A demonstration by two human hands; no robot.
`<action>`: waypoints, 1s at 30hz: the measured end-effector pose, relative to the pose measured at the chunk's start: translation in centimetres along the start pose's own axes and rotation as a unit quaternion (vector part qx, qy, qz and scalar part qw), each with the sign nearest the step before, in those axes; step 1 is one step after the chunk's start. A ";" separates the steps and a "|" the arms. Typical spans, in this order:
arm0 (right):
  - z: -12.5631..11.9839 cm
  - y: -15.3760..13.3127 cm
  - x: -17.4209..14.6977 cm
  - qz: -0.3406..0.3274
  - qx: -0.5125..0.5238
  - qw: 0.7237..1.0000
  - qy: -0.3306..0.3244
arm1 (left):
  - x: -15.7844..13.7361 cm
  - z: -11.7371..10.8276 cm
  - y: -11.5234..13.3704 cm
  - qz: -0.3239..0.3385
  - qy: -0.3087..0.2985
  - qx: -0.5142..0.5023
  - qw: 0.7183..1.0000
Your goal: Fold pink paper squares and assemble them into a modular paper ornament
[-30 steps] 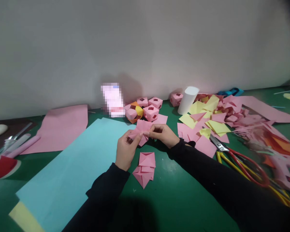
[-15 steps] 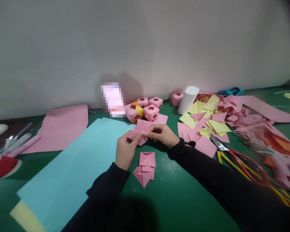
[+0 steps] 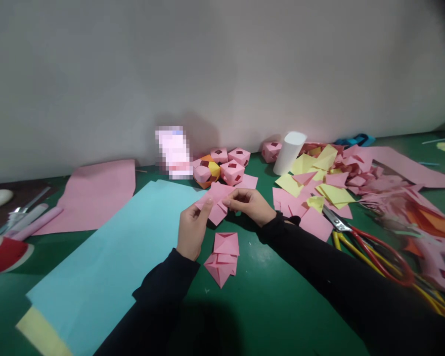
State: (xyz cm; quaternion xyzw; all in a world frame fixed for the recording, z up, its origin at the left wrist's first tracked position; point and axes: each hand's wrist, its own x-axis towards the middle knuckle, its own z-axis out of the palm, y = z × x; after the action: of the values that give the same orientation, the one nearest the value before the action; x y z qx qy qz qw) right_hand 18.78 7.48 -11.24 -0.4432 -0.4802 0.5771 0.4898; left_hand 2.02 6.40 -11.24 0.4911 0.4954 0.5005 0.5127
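Between my two hands is a piece of folded pink paper (image 3: 218, 209), with several creased flaps, held just above the green table. My left hand (image 3: 193, 225) pinches its left edge, thumb on top. At its right edge, the fingertips of my right hand (image 3: 250, 203) are closed on the paper. Nearer to me lie a few folded pink paper pieces (image 3: 222, 257), overlapping one another. Behind the held paper stand several folded pink paper shapes (image 3: 232, 172) with openings, one of them with orange and yellow parts (image 3: 214, 171).
Large light-blue sheets (image 3: 111, 252) spread out on the left, a pink sheet (image 3: 96, 195) behind them. To the right lie red-handled scissors (image 3: 378, 257), yellow paper pieces (image 3: 335, 195), pink scraps and a pink glue gun (image 3: 435, 262). A white roll (image 3: 289, 153) stands near the wall.
My left thumb has slid up and left on the pink paper, uncovering more of its middle. The right hand has shifted only slightly. Other things stay in place.
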 end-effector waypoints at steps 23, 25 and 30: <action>-0.1 0.2 -0.1 -0.025 -0.006 1.000 -0.014 | -0.2 0.1 0.4 0.027 -0.014 0.046 0.998; -0.2 0.3 -0.1 -0.029 -0.005 0.999 -0.015 | -0.2 0.2 0.4 0.026 -0.012 0.050 0.998; -0.1 0.1 -0.1 -0.031 -0.007 0.999 -0.007 | -0.2 0.2 0.4 0.028 -0.011 0.064 0.997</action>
State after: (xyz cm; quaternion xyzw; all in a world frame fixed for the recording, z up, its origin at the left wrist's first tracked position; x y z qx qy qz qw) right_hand 18.91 7.36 -11.31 -0.4278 -0.5013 0.5614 0.5005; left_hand 2.15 6.25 -10.79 0.5424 0.5069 0.4761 0.4714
